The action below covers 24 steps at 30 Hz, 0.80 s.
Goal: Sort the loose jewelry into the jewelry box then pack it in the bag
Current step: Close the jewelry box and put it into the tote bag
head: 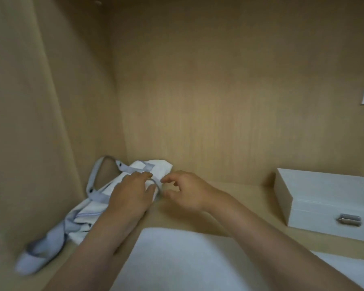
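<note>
Crumpled white bag [160, 168], left hand [130, 192] resting flat on it, right hand [187, 190] curled at its grey strap [158, 185], grasp unclear, closed white jewelry box [324, 198] well right of both hands

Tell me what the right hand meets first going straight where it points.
Likely the strap, looped at the edge of the bag just ahead of the right hand, next to the left hand resting on the bag. Depth is unclear; it may be touching.

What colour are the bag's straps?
Grey straps on a white bag, seen in the head view.
</note>
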Each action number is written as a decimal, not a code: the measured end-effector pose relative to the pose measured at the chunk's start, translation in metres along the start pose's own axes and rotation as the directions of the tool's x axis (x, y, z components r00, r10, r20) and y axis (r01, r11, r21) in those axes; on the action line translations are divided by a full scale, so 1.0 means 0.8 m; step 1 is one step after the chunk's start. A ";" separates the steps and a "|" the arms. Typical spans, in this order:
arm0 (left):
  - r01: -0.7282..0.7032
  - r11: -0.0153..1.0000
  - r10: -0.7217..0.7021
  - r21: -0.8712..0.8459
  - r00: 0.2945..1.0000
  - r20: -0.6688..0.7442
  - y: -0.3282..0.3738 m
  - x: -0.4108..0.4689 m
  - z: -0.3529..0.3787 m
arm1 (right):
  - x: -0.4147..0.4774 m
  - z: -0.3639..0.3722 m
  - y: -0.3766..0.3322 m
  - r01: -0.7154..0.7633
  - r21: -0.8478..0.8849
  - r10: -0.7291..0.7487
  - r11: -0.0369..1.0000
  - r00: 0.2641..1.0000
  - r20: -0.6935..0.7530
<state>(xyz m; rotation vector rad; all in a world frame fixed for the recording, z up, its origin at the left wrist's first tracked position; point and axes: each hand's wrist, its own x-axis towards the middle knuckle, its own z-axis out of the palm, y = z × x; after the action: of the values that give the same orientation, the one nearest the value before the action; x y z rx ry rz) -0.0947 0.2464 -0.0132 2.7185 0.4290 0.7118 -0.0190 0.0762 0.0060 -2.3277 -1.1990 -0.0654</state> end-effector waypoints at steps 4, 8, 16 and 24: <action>0.178 0.960 -0.194 0.215 0.979 0.057 -0.090 -0.011 -0.030 | 0.047 0.051 -0.058 0.065 0.020 -0.067 0.998 0.996 0.058; 0.221 0.951 -0.249 0.217 0.962 0.111 -0.141 -0.023 -0.022 | 0.078 0.094 -0.078 0.052 -0.111 -0.039 0.992 0.993 0.113; 0.287 0.934 -0.287 0.211 0.957 -0.029 -0.148 -0.027 -0.020 | 0.094 0.127 -0.061 -0.019 -0.134 0.032 0.991 0.995 0.092; 0.252 0.957 -0.214 0.147 0.949 -0.232 -0.158 -0.024 -0.029 | 0.087 0.124 -0.065 0.117 -0.130 -0.117 0.984 0.993 0.009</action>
<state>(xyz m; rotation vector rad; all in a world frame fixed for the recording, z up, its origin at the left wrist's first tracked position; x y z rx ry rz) -0.1491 0.3594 -0.0466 2.6925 0.8887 0.9423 -0.0357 0.1990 -0.0390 -2.3661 -1.3692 -0.1892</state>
